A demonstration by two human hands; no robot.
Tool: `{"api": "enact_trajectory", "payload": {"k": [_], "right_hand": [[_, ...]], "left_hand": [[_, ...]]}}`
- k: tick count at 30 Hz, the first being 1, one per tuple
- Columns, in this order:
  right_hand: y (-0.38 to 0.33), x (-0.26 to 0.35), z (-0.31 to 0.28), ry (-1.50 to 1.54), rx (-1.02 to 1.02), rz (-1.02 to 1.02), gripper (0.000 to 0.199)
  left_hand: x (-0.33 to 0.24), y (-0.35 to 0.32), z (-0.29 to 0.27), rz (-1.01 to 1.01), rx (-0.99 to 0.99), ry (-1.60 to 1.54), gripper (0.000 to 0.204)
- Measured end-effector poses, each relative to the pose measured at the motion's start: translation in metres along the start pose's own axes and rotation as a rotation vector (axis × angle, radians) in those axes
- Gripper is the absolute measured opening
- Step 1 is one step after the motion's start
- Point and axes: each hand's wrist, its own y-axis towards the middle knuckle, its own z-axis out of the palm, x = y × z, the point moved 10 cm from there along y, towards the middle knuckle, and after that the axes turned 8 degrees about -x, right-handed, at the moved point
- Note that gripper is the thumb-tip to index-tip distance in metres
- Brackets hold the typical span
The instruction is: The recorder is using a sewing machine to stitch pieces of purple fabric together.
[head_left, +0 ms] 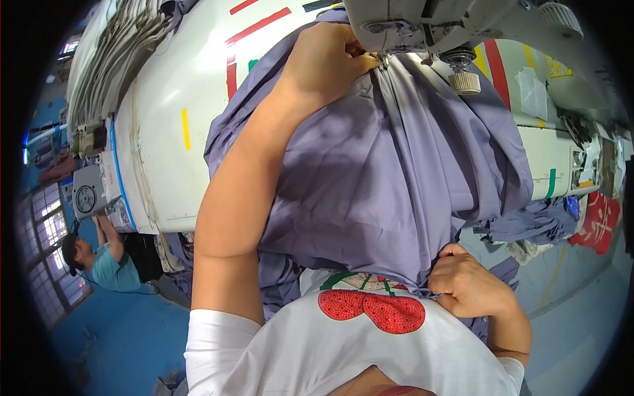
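Nearest the camera, at the lower middle of the frame, sits the person's own white shirt (pixel 343 356) with a red sequinned cherry motif, and just to its right the right hand (pixel 470 284) is closed in a loose fist, bunching the near edge of the lilac fabric (pixel 383 185) against the body; this looks like a way to keep the cloth taut and gathered as it runs away from the lap. The fabric spreads up through the centre of the frame in long folds, draped over the white table (pixel 165 132), which carries red, yellow and green tape marks toward the upper left. Further up, the left forearm crosses over the cloth and the left hand (pixel 327 63) lies knuckles-up on it, fingers curled and pinching the seam right beside the foot of the white sewing machine (pixel 456 26) at the top edge, seemingly to steer the edge there. Beyond, a stack of grey folded pieces (pixel 112 53) lies at the upper left, and another person (pixel 105 261) works at the left over the blue floor.
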Motion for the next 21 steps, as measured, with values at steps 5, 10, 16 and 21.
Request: {"api": "enact_trajectory", "payload": {"k": [5,10,16,21], "right_hand": [[0.001,-0.003,0.001,0.001,0.018,0.021,0.006],[0.001,0.0,0.002,-0.004,0.032,0.022,0.007],[0.003,-0.001,0.004,-0.004,0.032,0.014,0.006],[0.004,-0.005,0.005,0.013,0.01,-0.005,0.006]], "left_hand": [[0.004,0.011,0.003,0.102,-0.029,0.045,0.015],[0.014,0.03,-0.001,0.274,0.043,0.635,0.025],[0.022,0.049,-0.011,0.054,-0.256,0.552,0.014],[-0.031,-0.016,-0.029,0.348,-0.293,0.481,0.01]]}}
